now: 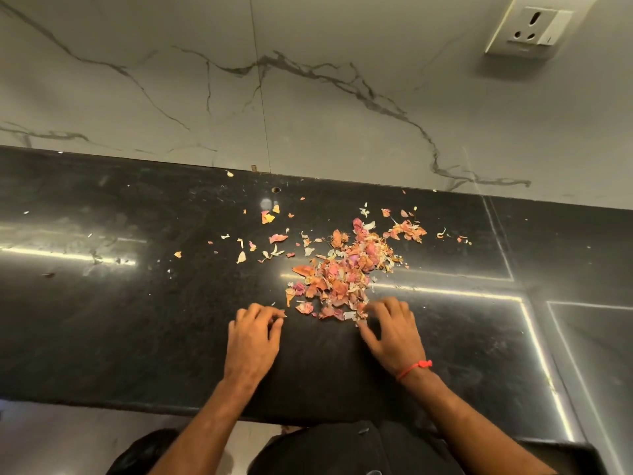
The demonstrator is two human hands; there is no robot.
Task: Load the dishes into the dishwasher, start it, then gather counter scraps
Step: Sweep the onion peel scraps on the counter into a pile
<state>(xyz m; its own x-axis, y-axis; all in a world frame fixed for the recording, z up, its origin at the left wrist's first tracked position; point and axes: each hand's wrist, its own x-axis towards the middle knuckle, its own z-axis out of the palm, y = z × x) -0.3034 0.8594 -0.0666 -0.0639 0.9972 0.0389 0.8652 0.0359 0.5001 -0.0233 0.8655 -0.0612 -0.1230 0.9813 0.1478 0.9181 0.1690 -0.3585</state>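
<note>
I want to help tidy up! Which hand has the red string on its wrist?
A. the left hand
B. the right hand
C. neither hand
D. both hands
B: the red string circles the wrist of the right hand, next to the pile of peels; the left hand has a bare wrist.
</note>
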